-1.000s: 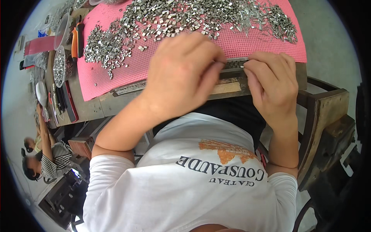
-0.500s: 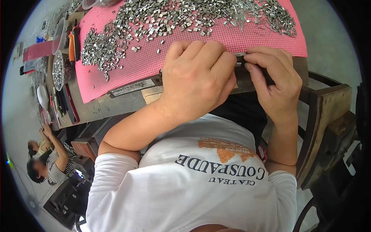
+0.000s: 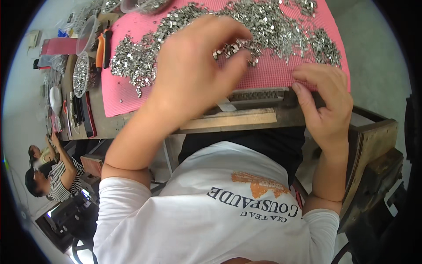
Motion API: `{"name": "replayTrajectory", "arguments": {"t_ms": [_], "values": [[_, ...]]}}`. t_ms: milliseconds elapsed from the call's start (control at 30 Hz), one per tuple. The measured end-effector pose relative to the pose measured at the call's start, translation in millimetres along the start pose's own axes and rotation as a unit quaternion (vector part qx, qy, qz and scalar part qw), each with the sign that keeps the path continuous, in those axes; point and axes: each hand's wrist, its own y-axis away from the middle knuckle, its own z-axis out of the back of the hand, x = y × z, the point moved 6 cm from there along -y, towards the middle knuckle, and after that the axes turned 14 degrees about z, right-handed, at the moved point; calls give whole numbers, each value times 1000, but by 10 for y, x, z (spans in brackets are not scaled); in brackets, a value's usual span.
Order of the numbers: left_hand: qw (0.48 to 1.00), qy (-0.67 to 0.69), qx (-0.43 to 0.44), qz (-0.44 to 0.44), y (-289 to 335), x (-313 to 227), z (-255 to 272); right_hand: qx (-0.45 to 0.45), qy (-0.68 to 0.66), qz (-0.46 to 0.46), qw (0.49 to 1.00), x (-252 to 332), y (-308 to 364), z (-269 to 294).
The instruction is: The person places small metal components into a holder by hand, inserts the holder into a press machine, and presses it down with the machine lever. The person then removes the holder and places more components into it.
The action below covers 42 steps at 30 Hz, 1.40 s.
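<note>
My left hand (image 3: 189,70) is over the pink mat, its thumb and fingers spread above a heap of small silvery metal pieces (image 3: 184,20). It is slightly blurred and I see nothing gripped in it. A long dark bar (image 3: 259,95) with a row of fine slots or teeth lies along the table's near edge; my left wrist and hand hide its left part. Beside the bar's right end is my right hand (image 3: 327,99), fingers curved and thumb apart from them, with nothing visible between. Whether it touches the bar, I cannot tell.
The pink mesh mat (image 3: 127,99) carries heaps of metal bits and thin pins. To the left are orange-handled pliers (image 3: 100,48), clear plastic tubs (image 3: 81,72) and slim tools (image 3: 90,116). A pale wooden strip (image 3: 237,119) runs along the front edge. Other people (image 3: 57,180) sit far left.
My left hand has left the bar and moved up and left over the metal pieces, its fingers opening. My right hand has shifted slightly right and down, thumb and fingers farther from the bar.
</note>
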Motion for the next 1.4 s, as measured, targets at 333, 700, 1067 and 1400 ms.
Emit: {"name": "replayTrajectory", "arguments": {"t_ms": [333,700,1067,1400], "values": [[960,-12,139,243,-1342,784,-267,51,-53,-46,996,-980,-906,-415],[970,-179,103,128,-1629,807,-503,151,129,-85,976,-1501,-1388,-936],[973,12,227,49,-758,440,-195,195,256,-76,944,-1449,-1527,-1073],[977,-93,184,-57,199,245,-167,51,-229,-115,965,-304,-672,-326]]}}
